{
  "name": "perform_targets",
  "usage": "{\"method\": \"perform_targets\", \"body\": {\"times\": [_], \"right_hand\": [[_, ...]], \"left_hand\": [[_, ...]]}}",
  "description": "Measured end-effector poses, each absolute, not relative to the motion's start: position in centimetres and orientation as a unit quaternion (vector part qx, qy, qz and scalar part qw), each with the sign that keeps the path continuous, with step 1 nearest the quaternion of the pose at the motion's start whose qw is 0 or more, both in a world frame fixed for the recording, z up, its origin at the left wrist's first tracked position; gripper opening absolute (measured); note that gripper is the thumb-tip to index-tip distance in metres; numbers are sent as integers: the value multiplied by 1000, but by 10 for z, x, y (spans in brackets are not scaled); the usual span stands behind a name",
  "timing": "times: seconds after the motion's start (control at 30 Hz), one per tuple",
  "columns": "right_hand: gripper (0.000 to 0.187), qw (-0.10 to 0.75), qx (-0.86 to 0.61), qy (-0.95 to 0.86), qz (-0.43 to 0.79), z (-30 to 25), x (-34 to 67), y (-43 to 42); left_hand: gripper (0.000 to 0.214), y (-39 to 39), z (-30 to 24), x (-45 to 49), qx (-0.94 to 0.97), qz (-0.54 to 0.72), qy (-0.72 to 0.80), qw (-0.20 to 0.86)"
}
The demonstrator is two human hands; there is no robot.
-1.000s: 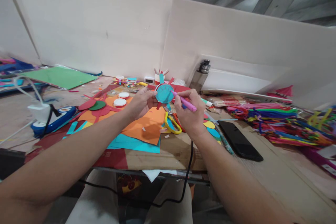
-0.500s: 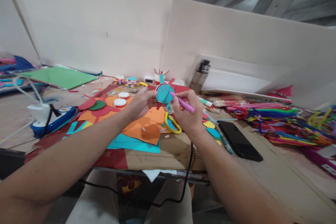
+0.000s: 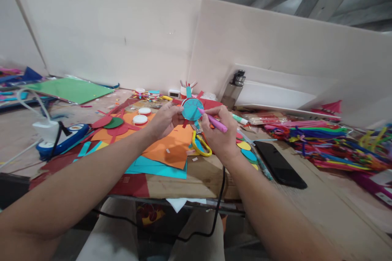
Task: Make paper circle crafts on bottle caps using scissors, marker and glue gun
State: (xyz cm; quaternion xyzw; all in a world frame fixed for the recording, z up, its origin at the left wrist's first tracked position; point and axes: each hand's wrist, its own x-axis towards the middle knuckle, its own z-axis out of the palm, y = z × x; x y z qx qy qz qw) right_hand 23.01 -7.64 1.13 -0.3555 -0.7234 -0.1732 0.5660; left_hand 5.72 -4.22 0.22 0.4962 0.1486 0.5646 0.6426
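My left hand (image 3: 168, 120) grips a round blue paper craft (image 3: 191, 110) by its left edge, holding it above the table. Blue and red paper strips stick out around the disc, and thin dark lines are drawn on its face. In my right hand (image 3: 223, 134) is a pink marker (image 3: 218, 123), its tip at the right part of the disc. Yellow-handled scissors (image 3: 202, 147) lie below, between my hands. Orange paper (image 3: 168, 147) and blue sheets (image 3: 159, 169) are spread under my left forearm. Two white round lids with red rims (image 3: 140, 120) stand beside my left wrist.
A black phone (image 3: 280, 165) lies right of my right forearm, with colourful pipe cleaners (image 3: 330, 142) beyond it. A blue power strip (image 3: 63, 140) sits at left. A dark bottle (image 3: 233, 89) stands against the white board (image 3: 275, 49). A black cable (image 3: 221, 191) hangs over the table edge.
Both hands stay in almost the same place, with the marker tip still at the disc. More of the curved lines show on its upper part.
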Motion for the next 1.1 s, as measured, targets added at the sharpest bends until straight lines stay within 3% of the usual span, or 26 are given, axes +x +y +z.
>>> {"method": "perform_targets", "body": {"times": [1.1], "right_hand": [[12,555,-369,-723,-182,12,231,-78]], "left_hand": [[15,-41,1,57,505,567,151,633]]}}
